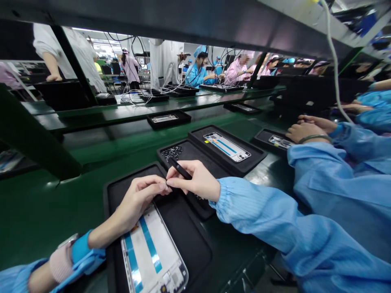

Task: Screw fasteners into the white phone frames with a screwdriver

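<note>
My left hand [142, 199] is closed in a pinch above a black tray [192, 240], its fingertips meeting those of my right hand. Whatever lies between the fingertips is too small to make out. Tucked in my right hand [198, 179] is a slim black tool [181, 169], its kind unclear. Under my left hand, a silver phone frame [161, 244] with two blue strips lies in the tray. Just beyond the hands, another black tray [195, 152] holds a pile of tiny dark parts [171, 153].
Another phone frame [227, 146] lies in a black tray at centre right. Further trays [169, 119] rest along the green bench [122, 142]. At right, a co-worker's hands [308, 129] work near a frame. A metal shelf [195, 24] spans overhead, and a white cable [334, 61] hangs down.
</note>
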{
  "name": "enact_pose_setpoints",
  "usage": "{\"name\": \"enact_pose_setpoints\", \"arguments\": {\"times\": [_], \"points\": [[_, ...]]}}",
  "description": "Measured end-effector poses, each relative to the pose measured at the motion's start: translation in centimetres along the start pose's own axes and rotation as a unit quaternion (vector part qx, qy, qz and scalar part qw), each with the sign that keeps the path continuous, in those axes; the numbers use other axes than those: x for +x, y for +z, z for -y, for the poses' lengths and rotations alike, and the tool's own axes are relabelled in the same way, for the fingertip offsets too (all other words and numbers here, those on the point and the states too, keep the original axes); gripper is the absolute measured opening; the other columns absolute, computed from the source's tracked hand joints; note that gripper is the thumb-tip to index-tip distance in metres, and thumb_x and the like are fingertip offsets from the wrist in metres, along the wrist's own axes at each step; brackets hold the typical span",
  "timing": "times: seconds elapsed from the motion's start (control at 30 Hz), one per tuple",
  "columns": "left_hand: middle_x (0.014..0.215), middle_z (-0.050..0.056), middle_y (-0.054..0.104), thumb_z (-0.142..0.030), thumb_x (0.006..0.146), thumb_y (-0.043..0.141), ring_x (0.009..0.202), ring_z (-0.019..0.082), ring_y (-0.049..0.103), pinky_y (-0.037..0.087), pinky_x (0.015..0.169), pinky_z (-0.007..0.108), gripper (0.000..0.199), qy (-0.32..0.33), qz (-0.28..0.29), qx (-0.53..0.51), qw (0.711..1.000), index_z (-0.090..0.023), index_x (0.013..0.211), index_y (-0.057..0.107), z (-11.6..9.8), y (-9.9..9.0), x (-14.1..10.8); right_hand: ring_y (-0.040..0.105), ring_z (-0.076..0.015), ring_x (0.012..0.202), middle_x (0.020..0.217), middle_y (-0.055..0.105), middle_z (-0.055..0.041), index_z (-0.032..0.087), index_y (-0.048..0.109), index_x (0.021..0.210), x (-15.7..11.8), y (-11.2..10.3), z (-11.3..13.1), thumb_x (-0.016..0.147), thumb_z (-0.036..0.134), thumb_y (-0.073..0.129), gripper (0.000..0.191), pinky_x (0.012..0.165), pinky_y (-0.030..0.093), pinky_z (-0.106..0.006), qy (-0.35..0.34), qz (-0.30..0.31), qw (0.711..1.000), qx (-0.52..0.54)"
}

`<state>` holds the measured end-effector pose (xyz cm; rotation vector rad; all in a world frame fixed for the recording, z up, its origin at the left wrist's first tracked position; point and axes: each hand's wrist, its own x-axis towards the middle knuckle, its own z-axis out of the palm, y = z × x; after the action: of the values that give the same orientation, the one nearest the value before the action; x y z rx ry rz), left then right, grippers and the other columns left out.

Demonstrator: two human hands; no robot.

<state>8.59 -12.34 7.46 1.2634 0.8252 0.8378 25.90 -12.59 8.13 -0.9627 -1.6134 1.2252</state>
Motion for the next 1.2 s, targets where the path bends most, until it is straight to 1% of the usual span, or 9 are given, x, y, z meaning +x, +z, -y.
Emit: {"name": "enact_pose_setpoints", "arguments": {"times": [0.1, 0.2, 0.33, 0.57, 0.77, 0.9, 1.0, 1.13, 1.2], "points": [[0.066, 0.001, 0.063, -0.024, 0.067, 0.068, 0.067, 0.010, 0.054, 0.041, 0.065, 0.016, 0.010, -0.003, -0.015, -0.016, 1.000, -0.014, 0.065, 0.069, 0.03, 0.03, 0.09, 0.054, -0.0068, 0.046, 0.064, 0.064, -0.0010, 0.012, 0.065, 0.075, -0.41, 0.40, -0.05, 0.071, 0.018, 0.062, 0.008, 0.043, 0.043, -0.016, -0.091, -0.056, 0.989, -0.100], [0.066, 0.001, 0.063, -0.025, 0.065, 0.070, 0.067, 0.010, 0.054, 0.040, 0.063, 0.015, 0.011, 0.003, -0.029, -0.020, 0.999, -0.014, 0.067, 0.069, 0.08, 0.04, 0.10, 0.062, -0.0107, 0.061, 0.071, 0.068, -0.0039, 0.012, 0.068, 0.078, -0.66, 0.43, -0.08, 0.069, 0.010, 0.059, 0.013, 0.057, 0.049, -0.019, -0.203, -0.069, 0.959, -0.186], [0.064, 0.001, 0.060, -0.026, 0.066, 0.070, 0.064, 0.009, 0.051, 0.038, 0.060, 0.015, 0.014, 0.018, -0.031, -0.018, 0.999, -0.013, 0.066, 0.067, 0.10, 0.05, -0.05, 0.063, -0.0123, 0.066, 0.075, 0.070, -0.0052, 0.011, 0.070, 0.083, -0.63, 0.05, -0.24, 0.068, 0.007, 0.059, 0.019, 0.062, 0.049, -0.020, -0.257, -0.059, 0.932, -0.249], [0.072, 0.001, 0.061, -0.022, 0.070, 0.062, 0.071, 0.012, 0.051, 0.039, 0.068, 0.018, 0.009, 0.049, -0.002, -0.007, 0.999, -0.014, 0.073, 0.066, 0.29, -0.01, -0.05, 0.065, -0.0129, 0.068, 0.078, 0.071, -0.0039, 0.014, 0.071, 0.084, -0.45, -0.08, -0.42, 0.071, 0.010, 0.060, 0.018, 0.063, 0.049, -0.020, -0.210, -0.061, 0.950, -0.224], [0.071, 0.001, 0.058, -0.017, 0.068, 0.058, 0.069, 0.012, 0.049, 0.038, 0.065, 0.020, 0.007, 0.052, 0.010, 0.017, 0.998, -0.014, 0.072, 0.063, 0.21, -0.09, -0.13, 0.058, -0.0111, 0.057, 0.074, 0.069, -0.0043, 0.014, 0.071, 0.084, -0.47, -0.24, -0.57, 0.068, 0.011, 0.062, 0.019, 0.055, 0.045, -0.021, -0.221, -0.061, 0.940, -0.254], [0.073, 0.001, 0.055, -0.018, 0.069, 0.056, 0.070, 0.012, 0.048, 0.038, 0.066, 0.020, 0.007, 0.066, 0.032, 0.030, 0.997, -0.015, 0.074, 0.061, 0.13, -0.01, -0.21, 0.061, -0.0133, 0.064, 0.076, 0.069, -0.0052, 0.012, 0.071, 0.083, -0.34, -0.35, -0.78, 0.068, 0.009, 0.061, 0.019, 0.060, 0.047, -0.022, -0.218, -0.065, 0.943, -0.243], [0.072, 0.000, 0.053, -0.023, 0.074, 0.056, 0.071, 0.012, 0.048, 0.039, 0.067, 0.020, 0.008, 0.091, 0.027, 0.084, 0.992, -0.015, 0.075, 0.058, 0.29, 0.06, -0.14, 0.062, -0.0130, 0.066, 0.073, 0.068, -0.0030, 0.013, 0.069, 0.077, -0.18, -0.20, -0.91, 0.068, 0.010, 0.059, 0.014, 0.063, 0.048, -0.022, -0.167, -0.073, 0.964, -0.194], [0.074, 0.001, 0.055, -0.029, 0.079, 0.056, 0.070, 0.013, 0.051, 0.041, 0.066, 0.022, 0.014, 0.136, -0.035, 0.184, 0.973, -0.015, 0.078, 0.056, 0.66, 0.13, -0.03, 0.049, -0.0068, 0.045, 0.058, 0.059, 0.0007, 0.012, 0.066, 0.072, 0.00, 0.06, -0.92, 0.070, 0.021, 0.061, 0.011, 0.041, 0.039, -0.017, -0.055, -0.054, 0.993, -0.086], [0.076, 0.002, 0.059, -0.030, 0.080, 0.057, 0.071, 0.014, 0.055, 0.043, 0.067, 0.023, 0.015, 0.148, -0.048, 0.215, 0.964, -0.015, 0.082, 0.058, 0.83, 0.15, -0.07, 0.043, -0.0050, 0.040, 0.054, 0.056, 0.0018, 0.012, 0.066, 0.072, -0.02, 0.17, -0.96, 0.069, 0.024, 0.063, 0.013, 0.037, 0.035, -0.016, -0.026, -0.042, 0.998, -0.047]]}}
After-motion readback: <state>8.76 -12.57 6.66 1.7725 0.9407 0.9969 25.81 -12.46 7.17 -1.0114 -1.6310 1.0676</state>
